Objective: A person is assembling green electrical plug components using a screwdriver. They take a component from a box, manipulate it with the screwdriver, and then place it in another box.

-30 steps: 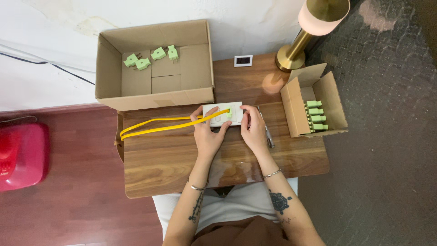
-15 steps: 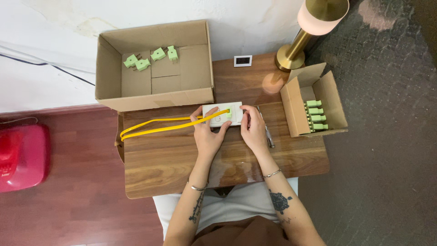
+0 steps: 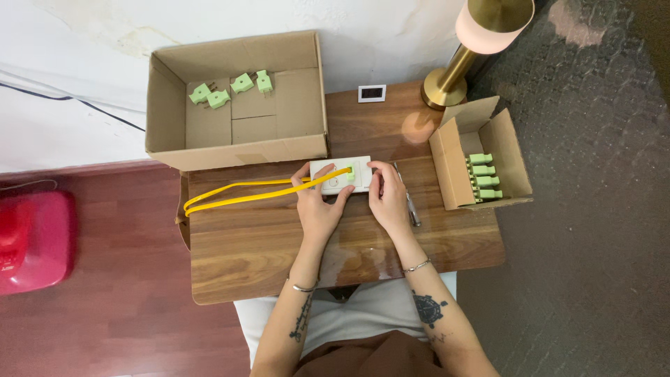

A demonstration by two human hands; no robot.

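A white socket block (image 3: pixel 340 175) lies on the wooden table (image 3: pixel 265 244), with a small green plug (image 3: pixel 350 172) pushed into it. A flat yellow cable (image 3: pixel 237 193) runs from the plug leftwards and loops at the table's left edge. My left hand (image 3: pixel 317 203) rests on the block's left part, fingers over the cable. My right hand (image 3: pixel 389 196) grips the block's right end.
A large open cardboard box (image 3: pixel 237 105) at the back left holds several loose green plugs. A smaller open box (image 3: pixel 480 165) on the right holds several green plugs in a row. A brass lamp (image 3: pixel 467 49), a small white card (image 3: pixel 371 93), a pen-like tool (image 3: pixel 408 202) and a red object (image 3: pixel 31 241) on the floor.
Both hands stay on the socket block. Nothing has visibly moved.
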